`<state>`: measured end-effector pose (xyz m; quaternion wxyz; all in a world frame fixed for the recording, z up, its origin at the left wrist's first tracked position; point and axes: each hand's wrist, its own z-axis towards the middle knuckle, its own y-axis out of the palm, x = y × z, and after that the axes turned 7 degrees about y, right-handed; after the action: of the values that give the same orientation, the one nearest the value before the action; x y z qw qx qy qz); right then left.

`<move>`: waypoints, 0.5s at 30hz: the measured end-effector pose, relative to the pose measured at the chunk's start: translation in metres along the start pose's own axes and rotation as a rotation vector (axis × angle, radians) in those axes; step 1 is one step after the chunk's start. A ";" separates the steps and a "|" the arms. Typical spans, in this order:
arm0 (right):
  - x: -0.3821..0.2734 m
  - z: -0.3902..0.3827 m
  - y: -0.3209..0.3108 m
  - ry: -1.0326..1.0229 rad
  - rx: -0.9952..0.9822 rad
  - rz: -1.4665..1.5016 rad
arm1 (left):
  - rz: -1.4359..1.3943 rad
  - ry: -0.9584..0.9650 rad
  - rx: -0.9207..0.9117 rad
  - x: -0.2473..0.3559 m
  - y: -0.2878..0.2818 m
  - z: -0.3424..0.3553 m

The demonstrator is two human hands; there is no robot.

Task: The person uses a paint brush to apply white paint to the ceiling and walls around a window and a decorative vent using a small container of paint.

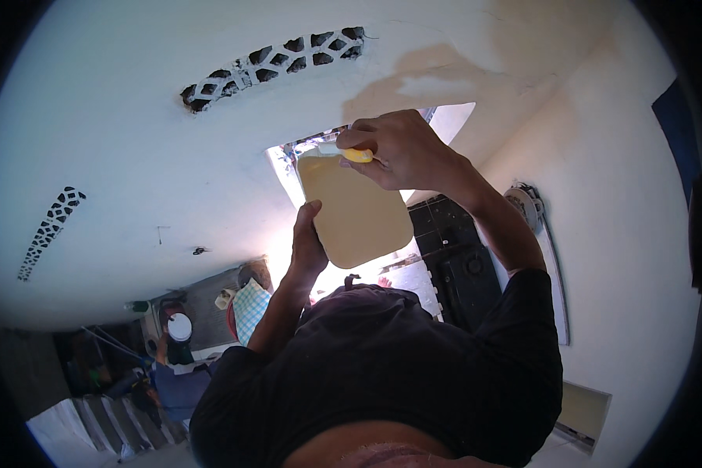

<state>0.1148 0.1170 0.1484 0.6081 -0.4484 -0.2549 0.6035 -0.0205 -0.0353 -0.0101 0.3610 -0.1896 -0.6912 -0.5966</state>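
A cream, rounded rectangular plastic piece (pixel 360 214), like a tub or tray, is held up in front of my chest. My left hand (pixel 309 243) grips its left edge, thumb showing and the other fingers hidden behind it. My right hand (pixel 402 150) is closed round a small tool with a yellow handle (pixel 358 155), at the piece's upper edge. A pale flat end of the tool points left along that edge. Whether it touches the piece, and what kind of tool it is, I cannot tell.
A pale wall with patterned vent openings (pixel 277 58) rises ahead, with a bright doorway (pixel 285 175) behind the piece. Black tiled counter (pixel 460 261) stands right. At lower left are a person in blue (pixel 181 388), a white round lid (pixel 179 327) and a checked cloth (pixel 251 308).
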 end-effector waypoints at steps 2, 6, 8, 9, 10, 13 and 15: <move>-0.007 -0.005 -0.001 0.015 0.058 -0.021 | 0.035 0.072 0.017 0.002 0.007 -0.001; -0.024 -0.019 -0.019 0.232 0.165 0.202 | 0.018 0.067 0.054 0.002 0.007 0.001; -0.031 -0.029 -0.021 0.364 0.133 0.413 | -0.017 0.075 -0.032 0.002 0.004 0.003; -0.038 -0.032 -0.017 0.415 0.117 0.515 | -0.016 0.075 -0.029 0.002 0.005 0.003; -0.042 -0.037 -0.013 0.418 0.120 0.515 | -0.021 0.082 0.003 0.004 0.011 0.003; -0.050 -0.047 0.003 0.385 0.099 0.667 | -0.012 0.081 0.045 0.010 0.023 0.002; -0.055 -0.053 0.005 0.456 0.071 0.730 | 0.002 0.072 0.050 0.011 0.024 0.002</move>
<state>0.1496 0.0505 0.1320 0.4106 -0.6099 0.0820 0.6729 -0.0115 -0.0294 0.0143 0.3910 -0.1596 -0.6924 -0.5850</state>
